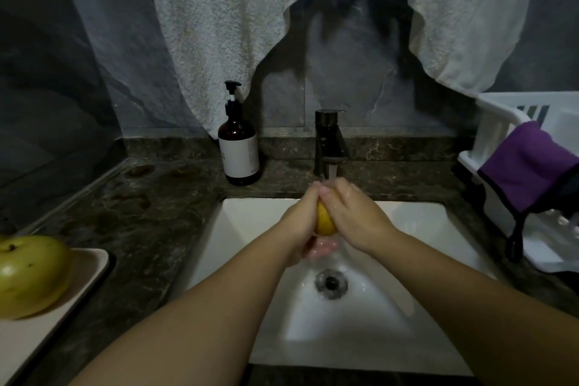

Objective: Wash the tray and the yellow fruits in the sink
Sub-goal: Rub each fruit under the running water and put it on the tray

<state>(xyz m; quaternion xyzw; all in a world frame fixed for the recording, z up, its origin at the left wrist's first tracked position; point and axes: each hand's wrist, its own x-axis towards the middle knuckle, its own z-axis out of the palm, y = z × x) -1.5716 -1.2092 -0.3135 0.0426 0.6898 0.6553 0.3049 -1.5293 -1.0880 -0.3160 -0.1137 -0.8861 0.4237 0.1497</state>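
Both hands are clamped around one yellow fruit [326,222] over the white sink [250,229], right under the stream of water [332,171] coming out of the dark faucet [330,138]. The left hand [300,222] cups it from the left side with fingers curled up and over the top, and a few fingertips [322,247] poke out underneath the fruit. The right hand [354,216] wraps it from the other side, fingers bent across the top so they meet the left hand's fingers just where the water lands. So the fruit is basically sandwiched between the two palms, only a yellow strip showing in the gap between them. The drain [331,283] sits below the hands, toward the person. Off to the left of the left hand, well apart on the dark counter [141,229], a second yellow-green fruit [31,276] sits on the beige tray [91,273]. A brown pump bottle [238,147] stands behind the left fingers, a white rack [501,122] with a purple cloth [529,166] is out past the right hand.
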